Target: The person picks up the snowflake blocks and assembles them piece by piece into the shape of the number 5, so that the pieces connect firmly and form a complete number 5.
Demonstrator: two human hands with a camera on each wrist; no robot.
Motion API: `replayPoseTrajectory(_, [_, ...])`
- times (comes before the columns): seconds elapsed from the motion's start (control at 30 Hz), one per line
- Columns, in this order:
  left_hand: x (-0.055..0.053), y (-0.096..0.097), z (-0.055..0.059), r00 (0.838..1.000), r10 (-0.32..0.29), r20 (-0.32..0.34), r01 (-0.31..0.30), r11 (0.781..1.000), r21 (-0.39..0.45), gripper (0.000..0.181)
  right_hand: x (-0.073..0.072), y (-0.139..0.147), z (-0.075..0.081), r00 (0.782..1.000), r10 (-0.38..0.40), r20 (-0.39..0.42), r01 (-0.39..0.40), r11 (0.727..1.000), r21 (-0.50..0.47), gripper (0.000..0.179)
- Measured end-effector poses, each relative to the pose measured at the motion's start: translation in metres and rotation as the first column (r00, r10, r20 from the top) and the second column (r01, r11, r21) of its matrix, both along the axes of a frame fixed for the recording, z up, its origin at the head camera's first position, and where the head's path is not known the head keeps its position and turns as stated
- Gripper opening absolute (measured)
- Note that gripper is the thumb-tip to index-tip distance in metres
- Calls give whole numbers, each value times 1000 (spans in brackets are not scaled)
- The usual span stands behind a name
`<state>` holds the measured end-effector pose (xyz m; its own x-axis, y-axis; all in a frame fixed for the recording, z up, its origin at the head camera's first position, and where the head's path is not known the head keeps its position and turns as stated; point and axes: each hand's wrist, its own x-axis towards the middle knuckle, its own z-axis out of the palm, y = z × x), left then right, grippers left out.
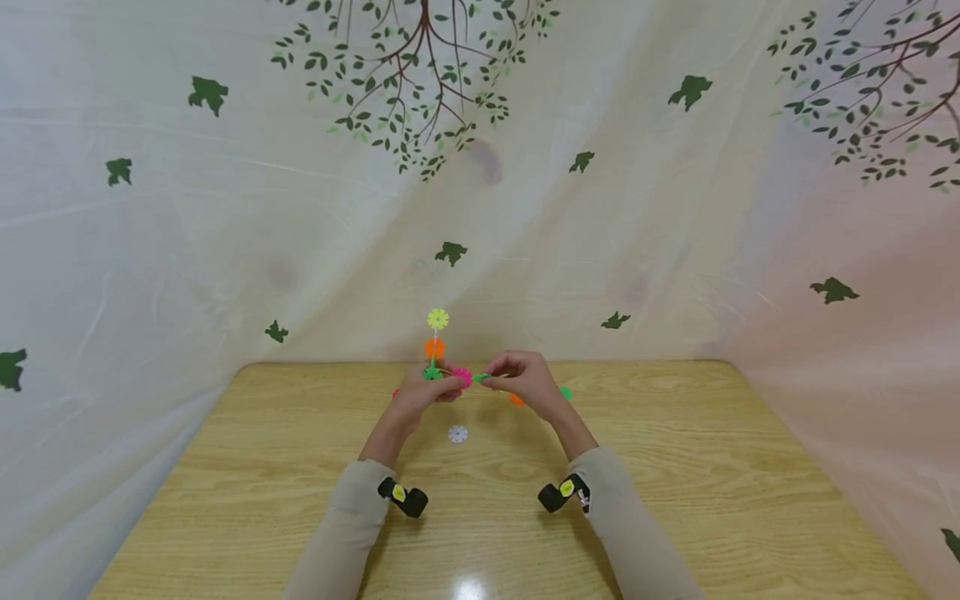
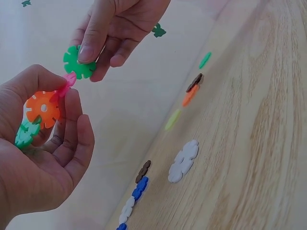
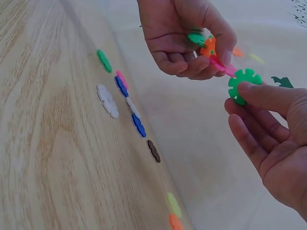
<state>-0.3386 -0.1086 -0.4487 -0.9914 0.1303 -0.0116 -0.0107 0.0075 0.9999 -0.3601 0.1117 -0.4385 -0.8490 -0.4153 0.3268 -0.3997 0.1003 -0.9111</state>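
My left hand (image 1: 420,397) pinches a pink snowflake disc (image 1: 462,379) between thumb and fingers. Joined to that disc is a chain of notched plastic discs: in the head view a green disc (image 1: 432,374), an orange disc (image 1: 434,348) and a yellow disc (image 1: 438,319) rise above the hand. My right hand (image 1: 532,383) grips another green disc (image 3: 244,82) by thumb and fingertips. Its edge meets the pink disc at the notches in both wrist views, the two standing at an angle to each other. Part of the chain is hidden by the left fingers.
A white disc (image 1: 457,433) lies on the wooden table (image 1: 660,500) just in front of the hands. Several loose discs lie near the back edge, among them a brown disc (image 3: 153,151), a blue disc (image 3: 138,125) and a green one (image 3: 104,61). Behind hangs a printed cloth (image 1: 525,275).
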Motion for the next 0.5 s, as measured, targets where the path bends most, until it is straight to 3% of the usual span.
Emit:
replayPoseTrajectory(0.2, [0,2,1,1000,0,9,0,999,40,17,0,-2,0,1000,3,-18,-3,1000,-20,12])
replayPoseTrajectory(0.5, [3,4,3,1000,-13,-10,14,997,73,25,-1,-2,-2,999,-29,-14,29,999,-36,11])
